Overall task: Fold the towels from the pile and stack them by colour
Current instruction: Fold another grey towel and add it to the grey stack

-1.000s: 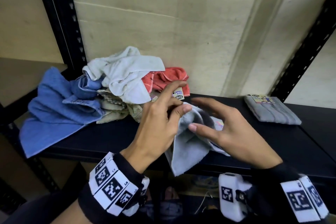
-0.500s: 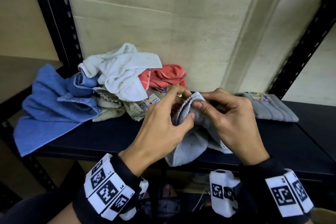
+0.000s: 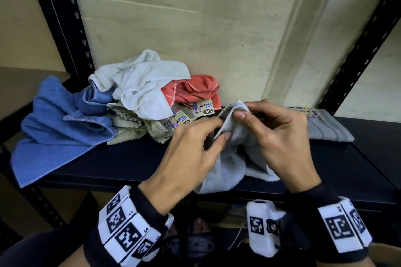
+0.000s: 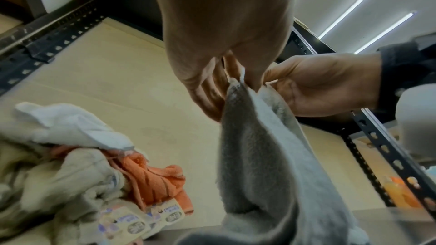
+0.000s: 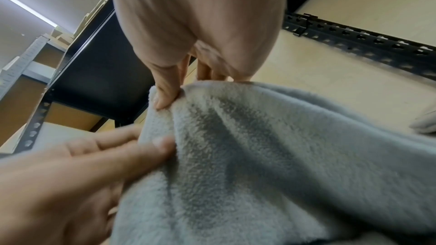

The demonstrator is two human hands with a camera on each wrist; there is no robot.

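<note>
We pinch grey towel (image 3: 234, 136) top edge, left hand (image 3: 191, 154) and right hand (image 3: 280, 136) | pile (image 3: 130, 104) at 10 o'clock | folded grey towel (image 3: 325, 130) at 2 o'clock

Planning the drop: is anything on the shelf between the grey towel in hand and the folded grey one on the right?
Nothing visible: bare shelf lies between the grey towel and the folded grey towel.

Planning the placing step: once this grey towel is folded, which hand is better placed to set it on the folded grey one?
Probably the right hand. It pinches the grey towel and sits nearest the folded grey towel at the shelf's right end; the left hand is on the pile side.
</note>
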